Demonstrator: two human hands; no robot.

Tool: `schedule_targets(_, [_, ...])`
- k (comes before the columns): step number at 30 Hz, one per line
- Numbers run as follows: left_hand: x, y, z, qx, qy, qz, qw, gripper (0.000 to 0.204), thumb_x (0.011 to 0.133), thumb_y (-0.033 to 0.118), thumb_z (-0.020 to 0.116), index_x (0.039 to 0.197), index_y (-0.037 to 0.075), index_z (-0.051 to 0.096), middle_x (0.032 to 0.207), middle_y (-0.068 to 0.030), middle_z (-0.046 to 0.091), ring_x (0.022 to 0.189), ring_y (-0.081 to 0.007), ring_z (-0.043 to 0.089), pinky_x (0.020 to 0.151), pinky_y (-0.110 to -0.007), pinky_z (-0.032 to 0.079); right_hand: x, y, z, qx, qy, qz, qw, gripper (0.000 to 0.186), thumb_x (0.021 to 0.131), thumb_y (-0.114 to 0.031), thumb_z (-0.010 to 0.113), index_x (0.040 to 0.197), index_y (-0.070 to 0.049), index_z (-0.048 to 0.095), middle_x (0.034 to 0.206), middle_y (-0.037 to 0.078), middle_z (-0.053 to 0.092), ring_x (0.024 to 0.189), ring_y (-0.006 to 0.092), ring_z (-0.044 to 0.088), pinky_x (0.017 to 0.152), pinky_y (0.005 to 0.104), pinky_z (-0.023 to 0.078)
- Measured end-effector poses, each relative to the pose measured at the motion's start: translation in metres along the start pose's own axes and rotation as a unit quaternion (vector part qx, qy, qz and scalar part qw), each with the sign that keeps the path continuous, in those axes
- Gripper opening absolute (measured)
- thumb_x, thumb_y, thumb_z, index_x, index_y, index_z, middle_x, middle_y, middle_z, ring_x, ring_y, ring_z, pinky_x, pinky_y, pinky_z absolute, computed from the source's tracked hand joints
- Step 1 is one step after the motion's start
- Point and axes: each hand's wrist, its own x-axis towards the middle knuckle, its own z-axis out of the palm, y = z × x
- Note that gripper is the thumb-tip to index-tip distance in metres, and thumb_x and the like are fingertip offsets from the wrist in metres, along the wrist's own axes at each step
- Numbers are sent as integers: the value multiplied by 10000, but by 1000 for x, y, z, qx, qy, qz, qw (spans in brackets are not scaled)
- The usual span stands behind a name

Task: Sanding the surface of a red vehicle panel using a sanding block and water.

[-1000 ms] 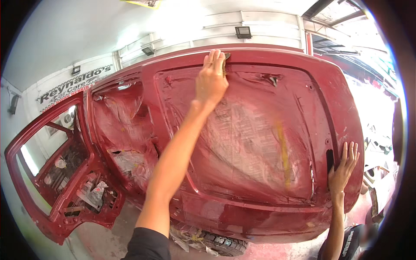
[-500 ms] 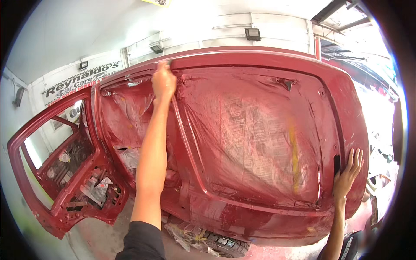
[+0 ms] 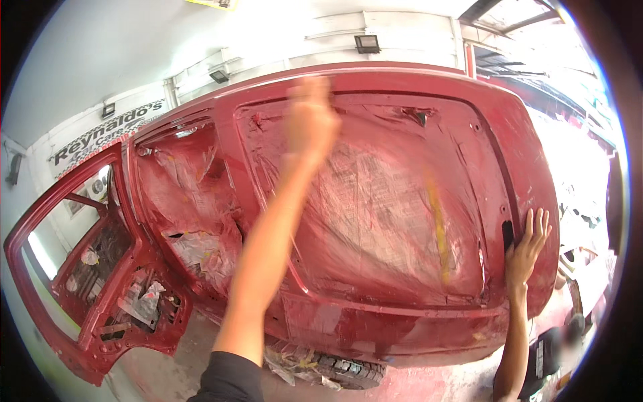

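Observation:
In front of me stands a dark red vehicle body (image 3: 408, 328), its side facing me. Painted-over masking sheet (image 3: 375, 208) fills the large window opening and looks wrinkled, with newsprint-like paper showing through. My left hand (image 3: 313, 124) is raised at the upper window frame, smeared by motion. Its fingers look closed, and whatever is in them is too blurred to name. Farther right, my right hand (image 3: 527, 251) lies flat on the rear edge of the body, fingers stretched up, beside a dark slot (image 3: 508, 234).
A stripped red door (image 3: 87, 345) hangs open at the left. Below the body sits a tyre (image 3: 355, 370) with torn masking paper around it. Low at the right, a person in a dark shirt (image 3: 544, 355) is close by. Work lights (image 3: 366, 44) hang along the white back wall.
My left hand has swept right along the upper frame and is now more blurred. My right hand keeps its place on the rear edge. The whole view has shifted slightly.

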Motion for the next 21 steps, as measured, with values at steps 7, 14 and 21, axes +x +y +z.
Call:
schedule_targets(7, [3,39,10,-80,-16,90,993,426,876,-36,491,1275,44,621,1325,-219,621,1253,-360,590,1016,-451,524,-4,4,1,47,-4,8,999,817,747,89,664,1496,-78,383,1562,171,345,1497,382,260,1238,585,194])
schedule_targets(14, [7,117,29,-99,77,78,989,378,817,-39,552,1180,17,643,1169,-193,665,1126,-378,627,932,-457,560,5,-9,-8,40,-17,8,999,799,749,85,656,1487,-76,397,1552,174,334,1487,413,261,1221,619,211])
schedule_targets(21, [37,140,49,-151,40,171,973,342,902,48,503,1219,34,629,1092,-236,698,901,-439,692,804,-501,571,7,-2,-8,58,-19,4,998,851,697,38,706,1485,-144,442,1530,118,396,1467,357,324,1217,556,257])
